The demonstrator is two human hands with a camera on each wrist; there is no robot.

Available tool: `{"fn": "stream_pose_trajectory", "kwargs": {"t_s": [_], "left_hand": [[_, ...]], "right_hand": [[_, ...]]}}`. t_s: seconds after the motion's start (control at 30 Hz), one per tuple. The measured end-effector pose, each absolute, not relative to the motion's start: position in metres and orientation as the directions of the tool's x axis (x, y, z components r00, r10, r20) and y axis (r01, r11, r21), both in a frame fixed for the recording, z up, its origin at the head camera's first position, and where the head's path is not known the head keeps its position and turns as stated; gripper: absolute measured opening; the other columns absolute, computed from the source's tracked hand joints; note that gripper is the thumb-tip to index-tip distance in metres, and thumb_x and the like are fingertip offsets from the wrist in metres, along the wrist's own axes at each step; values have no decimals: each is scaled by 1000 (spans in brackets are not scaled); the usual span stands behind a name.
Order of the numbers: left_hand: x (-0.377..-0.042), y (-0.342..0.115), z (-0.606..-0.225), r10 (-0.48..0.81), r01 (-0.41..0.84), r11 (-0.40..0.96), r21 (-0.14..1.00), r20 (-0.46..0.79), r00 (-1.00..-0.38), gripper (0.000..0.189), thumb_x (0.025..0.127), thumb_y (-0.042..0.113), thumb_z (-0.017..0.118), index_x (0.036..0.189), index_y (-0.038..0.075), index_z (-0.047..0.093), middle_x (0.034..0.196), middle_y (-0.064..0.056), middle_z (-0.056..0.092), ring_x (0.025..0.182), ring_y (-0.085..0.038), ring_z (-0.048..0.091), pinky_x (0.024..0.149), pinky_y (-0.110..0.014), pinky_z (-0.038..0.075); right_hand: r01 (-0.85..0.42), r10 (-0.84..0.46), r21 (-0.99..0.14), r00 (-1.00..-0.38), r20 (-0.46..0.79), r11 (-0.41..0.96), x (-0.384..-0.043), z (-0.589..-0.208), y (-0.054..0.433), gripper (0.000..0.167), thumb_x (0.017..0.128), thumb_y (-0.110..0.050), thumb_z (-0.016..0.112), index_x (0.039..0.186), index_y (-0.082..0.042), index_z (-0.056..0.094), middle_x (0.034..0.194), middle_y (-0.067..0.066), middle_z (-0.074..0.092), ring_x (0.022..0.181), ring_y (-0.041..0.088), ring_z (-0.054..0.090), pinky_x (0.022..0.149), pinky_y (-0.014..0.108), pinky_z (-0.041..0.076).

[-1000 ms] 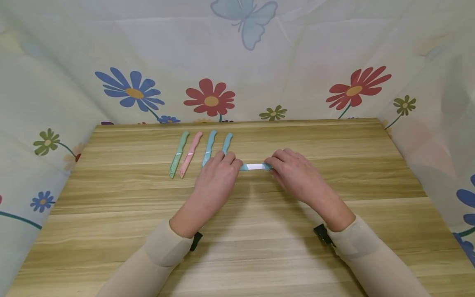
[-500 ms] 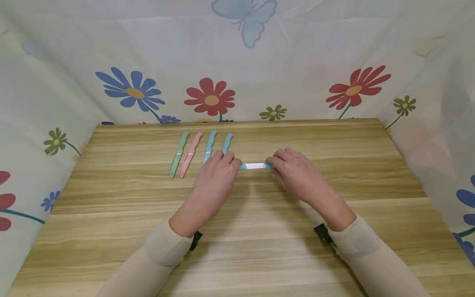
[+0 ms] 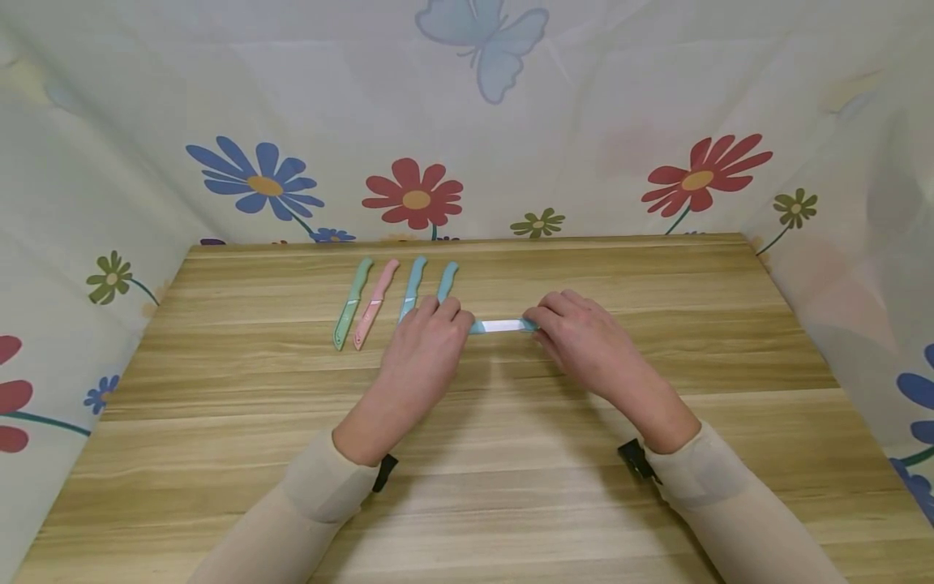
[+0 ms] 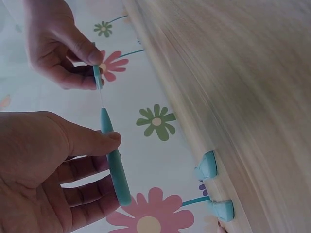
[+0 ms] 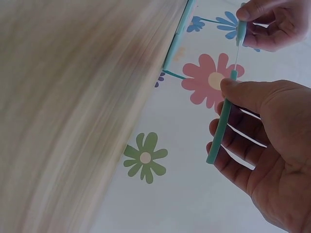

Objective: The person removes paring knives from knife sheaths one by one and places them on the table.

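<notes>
Low over the wooden table, my left hand grips the blue handle of a small paring knife, thumb on one side and fingers on the other. Opposite it, my right hand pinches the knife's blue blade cover. A bright stretch of blade shows between handle and cover, its tip hidden. Just beyond my left hand lie two blue knives, their lower parts covered by that hand. Left of them are a pink knife and a green knife, both in covers.
The wood-grain table runs back to a white curtain printed with flowers and a butterfly. More curtain hangs along both sides. A black strap piece sticks out at the right sleeve cuff, and another at the left.
Slightly more of the blade shows between handle and cover than a second ago. Both hands keep nearly the same place and hold. The left curtain's print has shifted a little.
</notes>
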State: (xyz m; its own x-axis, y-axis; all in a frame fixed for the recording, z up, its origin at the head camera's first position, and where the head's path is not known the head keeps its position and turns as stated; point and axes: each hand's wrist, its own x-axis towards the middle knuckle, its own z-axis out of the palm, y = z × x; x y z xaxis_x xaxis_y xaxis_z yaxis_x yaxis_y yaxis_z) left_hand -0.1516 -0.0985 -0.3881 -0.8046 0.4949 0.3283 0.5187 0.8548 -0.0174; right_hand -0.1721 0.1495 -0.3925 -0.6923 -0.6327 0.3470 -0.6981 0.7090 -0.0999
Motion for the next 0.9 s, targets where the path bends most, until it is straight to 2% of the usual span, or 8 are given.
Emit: {"fn": "stream_pose_trajectory", "kwargs": {"t_s": [0.9], "left_hand": [[-151, -99, -387, 480, 501, 865, -24, 329, -813, 13, 97, 5, 77, 110, 2, 76, 101, -10, 66, 86, -27, 56, 67, -36, 54]], "right_hand": [[-693, -630, -95, -697, 344, 715, -173, -393, 151, 27, 92, -9, 85, 117, -2, 76, 108, 10, 70, 95, 28, 64, 83, 40, 58]]}}
